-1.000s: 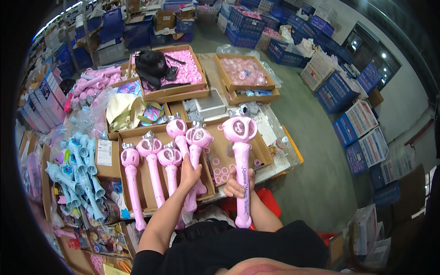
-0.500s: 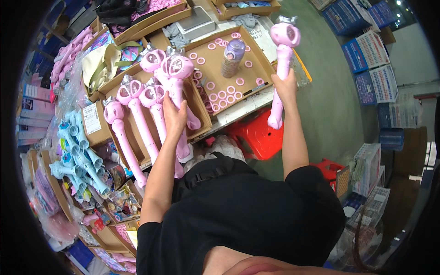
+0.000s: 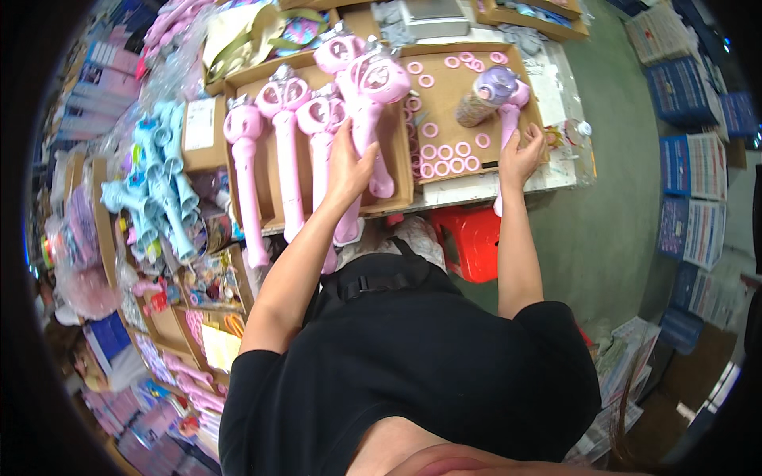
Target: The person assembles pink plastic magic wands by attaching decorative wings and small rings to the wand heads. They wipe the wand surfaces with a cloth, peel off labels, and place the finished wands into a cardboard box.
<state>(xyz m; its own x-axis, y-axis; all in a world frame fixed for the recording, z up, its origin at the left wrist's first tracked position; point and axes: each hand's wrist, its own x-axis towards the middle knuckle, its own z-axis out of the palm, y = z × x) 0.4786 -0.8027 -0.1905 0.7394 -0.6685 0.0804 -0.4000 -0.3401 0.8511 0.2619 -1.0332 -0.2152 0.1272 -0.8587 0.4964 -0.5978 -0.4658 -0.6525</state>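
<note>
My left hand [image 3: 350, 172] is closed around the handle of a pink toy wand [image 3: 379, 77] with a clear round head and silver crown. Other pink wands [image 3: 283, 94] lie side by side in a cardboard tray [image 3: 271, 190], their handles sticking out past its near edge. At the right, my right hand [image 3: 522, 155] is closed at the handle of another pink wand [image 3: 509, 119]; its fingers partly hide the grip. That wand's head is partly covered by a bottle with a purple lid [image 3: 498, 84], and its lower end reaches past the table edge.
A second cardboard tray [image 3: 452, 59] holds the bottle and several pink rings [image 3: 445, 151]. A red stool [image 3: 474, 258] stands below the table. Light blue toy parts [image 3: 159, 170] are piled at the left. A clear bottle [image 3: 580, 131] lies at the table's right edge; stacked boxes [image 3: 694, 170] stand beyond.
My right hand has brought its wand down, from beyond the table's right side to beside the bottle. My left hand stays on its wand. The whole view has shifted.
</note>
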